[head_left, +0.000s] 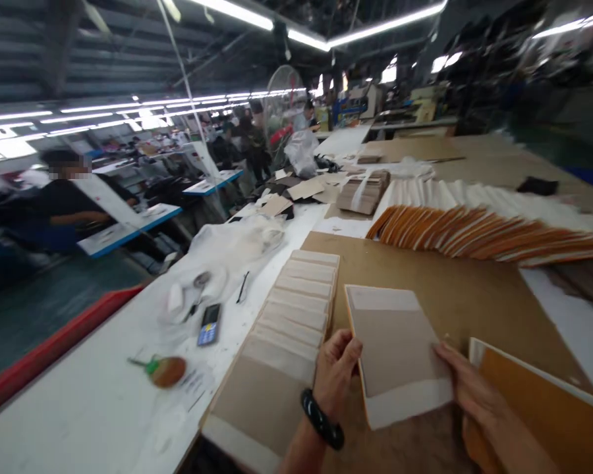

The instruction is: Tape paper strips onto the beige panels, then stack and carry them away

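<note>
My left hand [336,372] grips the left edge of a flat grey-and-white card piece [395,349] with closed fingers; a black band sits on that wrist. My right hand [469,388] holds the piece's right edge, fingers pressed on it. The piece lies over a brown board [425,263]. A row of overlapping grey pieces [296,309] runs along the board's left side, beside my left hand. An orange-faced sheet [538,401] lies just right of my right hand.
A fanned row of orange and white sheets [474,227] lies farther back. On the white table [79,408] are a calculator [209,324], a brown disc with green handle [165,370] and plastic wrap [237,243]. People sit at desks to the left.
</note>
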A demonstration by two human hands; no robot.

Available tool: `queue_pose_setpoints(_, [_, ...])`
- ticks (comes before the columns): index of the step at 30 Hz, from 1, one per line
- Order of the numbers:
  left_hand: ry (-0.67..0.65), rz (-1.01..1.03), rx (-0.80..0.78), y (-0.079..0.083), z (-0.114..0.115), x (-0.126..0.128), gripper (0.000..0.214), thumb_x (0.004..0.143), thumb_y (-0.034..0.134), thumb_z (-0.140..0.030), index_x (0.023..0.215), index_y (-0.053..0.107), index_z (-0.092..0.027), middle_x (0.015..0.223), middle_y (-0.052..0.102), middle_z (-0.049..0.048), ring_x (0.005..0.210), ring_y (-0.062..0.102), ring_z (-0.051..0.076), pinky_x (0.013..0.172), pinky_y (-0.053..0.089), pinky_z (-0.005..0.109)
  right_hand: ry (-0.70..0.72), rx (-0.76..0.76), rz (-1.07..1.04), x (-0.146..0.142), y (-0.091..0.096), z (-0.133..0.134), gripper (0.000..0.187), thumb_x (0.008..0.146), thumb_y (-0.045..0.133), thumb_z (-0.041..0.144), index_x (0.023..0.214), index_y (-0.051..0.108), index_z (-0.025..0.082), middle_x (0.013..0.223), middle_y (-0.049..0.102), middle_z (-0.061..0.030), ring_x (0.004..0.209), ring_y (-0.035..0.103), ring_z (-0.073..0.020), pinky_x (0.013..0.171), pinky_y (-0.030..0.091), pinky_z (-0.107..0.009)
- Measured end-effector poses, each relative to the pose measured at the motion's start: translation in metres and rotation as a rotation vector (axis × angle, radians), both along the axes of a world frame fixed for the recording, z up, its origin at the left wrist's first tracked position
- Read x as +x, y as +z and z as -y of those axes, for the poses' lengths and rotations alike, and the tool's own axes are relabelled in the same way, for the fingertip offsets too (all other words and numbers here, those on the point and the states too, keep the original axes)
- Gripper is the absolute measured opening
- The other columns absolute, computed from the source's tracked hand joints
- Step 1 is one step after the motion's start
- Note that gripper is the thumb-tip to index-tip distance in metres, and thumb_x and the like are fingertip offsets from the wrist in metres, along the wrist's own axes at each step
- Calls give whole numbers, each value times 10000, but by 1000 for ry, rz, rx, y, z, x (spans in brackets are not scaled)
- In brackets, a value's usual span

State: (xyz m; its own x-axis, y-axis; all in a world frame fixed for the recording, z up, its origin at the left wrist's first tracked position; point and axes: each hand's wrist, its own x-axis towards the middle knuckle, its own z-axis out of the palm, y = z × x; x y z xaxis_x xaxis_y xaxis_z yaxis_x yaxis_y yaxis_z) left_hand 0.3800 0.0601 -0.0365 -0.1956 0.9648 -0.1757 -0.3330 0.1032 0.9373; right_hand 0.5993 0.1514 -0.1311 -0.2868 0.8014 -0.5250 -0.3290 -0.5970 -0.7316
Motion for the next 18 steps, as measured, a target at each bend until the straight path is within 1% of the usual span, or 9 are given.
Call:
queue_pose_setpoints(3, [138,-176,-75,-30,35,-6,298,784,481,-404,814,601,-133,747,614,31,690,535,128,650,430,239,84,-48,190,9,10,22,391,548,739,341,886,594,207,836,688,-45,698,635,-233,563,531,-278])
queue_pose_setpoints(5, [184,-211,-135,-47,57,-8,309,781,472,-403,774,610,-126,707,611,27,678,537,135,642,433,245,158,-113,313,11,21,41,438,568,710,417,946,588,232,874,682,-76,709,638,-254,540,530,-284])
queue_pose_setpoints(7, [189,-245,-180,-61,76,-11,321,784,453,-401,754,615,-126,687,612,23,671,547,139,621,439,244,201,-159,388,10,29,60,490,588,683,458,1016,573,245,882,680,-94,698,641,-270,508,523,-293])
queue_pose_setpoints(10, [146,-323,-220,-74,98,-25,334,791,425,-392,723,630,-137,640,613,15,625,557,137,565,445,236,253,-229,454,6,38,83,637,607,652,491,1156,491,213,816,690,-87,639,639,-287,493,519,-333])
queue_pose_setpoints(12, [134,-407,-241,-80,110,-47,331,794,410,-389,760,641,-154,629,621,15,590,561,139,544,457,249,281,-262,532,3,44,94,699,621,624,518,1209,436,191,752,692,-69,602,633,-288,499,515,-347])
queue_pose_setpoints(13, [152,-462,-249,-83,116,-63,325,796,403,-387,805,639,-163,666,635,24,616,573,150,574,474,271,287,-254,588,0,49,99,700,628,609,532,1212,433,187,719,690,-60,587,630,-284,501,511,-347])
queue_pose_setpoints(15, [241,-595,-260,-88,126,-103,324,791,398,-378,931,607,-174,864,648,67,811,586,191,755,476,356,272,-177,730,-9,62,110,665,638,585,553,1179,471,184,686,684,-50,585,624,-277,513,504,-341])
queue_pose_setpoints(17, [356,-738,-261,-94,134,-147,356,762,421,-363,1022,556,-161,1109,562,117,1091,466,242,973,327,449,230,-58,875,-24,77,123,622,621,586,572,1113,533,196,736,688,-48,645,626,-276,553,504,-335])
queue_pose_setpoints(18, [397,-798,-267,-97,137,-169,393,749,430,-358,1065,527,-145,1201,497,139,1175,385,262,1021,248,475,200,-10,924,-35,85,131,604,593,604,577,1071,563,211,786,689,-47,687,624,-279,578,503,-335])
